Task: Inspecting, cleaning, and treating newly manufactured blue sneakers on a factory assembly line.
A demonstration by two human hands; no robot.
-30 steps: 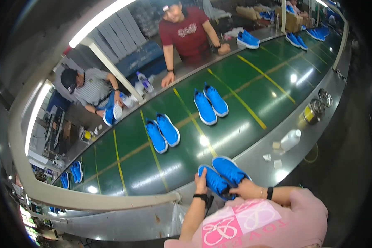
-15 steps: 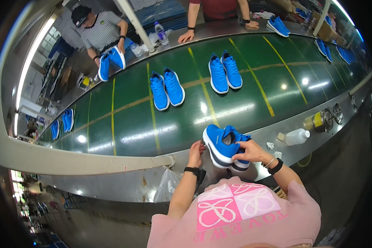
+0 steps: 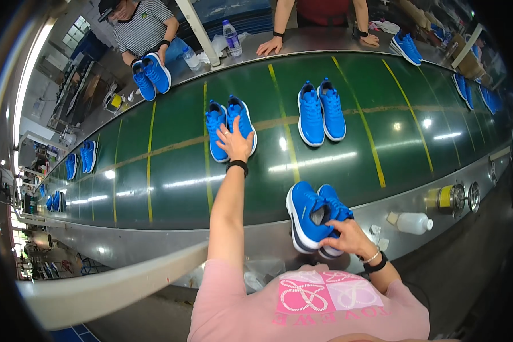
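My left hand [image 3: 235, 141] reaches far over the belt, fingers spread across a pair of blue sneakers [image 3: 246, 126] with white soles. Whether it touches them I cannot tell; it partly hides both shoes. Close to my body, my right hand [image 3: 345, 237] grips a second pair of blue sneakers [image 3: 305, 208] by their collars, thumb at the opening of the left shoe. Their heels point toward me, and the right shoe is partly covered by the hand. Another blue pair [image 3: 321, 114] stands upright on the belt, right of my left hand.
The green belt [image 3: 176, 165] has yellow cross lines and carries more blue pairs at both ends. On the near metal ledge lie a white bottle [image 3: 414, 223] and a metal can [image 3: 450, 199]. Across the belt, a person in stripes [image 3: 145, 25] holds sneakers; another person's hands rest on the far edge.
My left hand has left the side of the near sneakers and stretched forward to the pair on the belt. My right hand keeps its grip. The view has shifted slightly.
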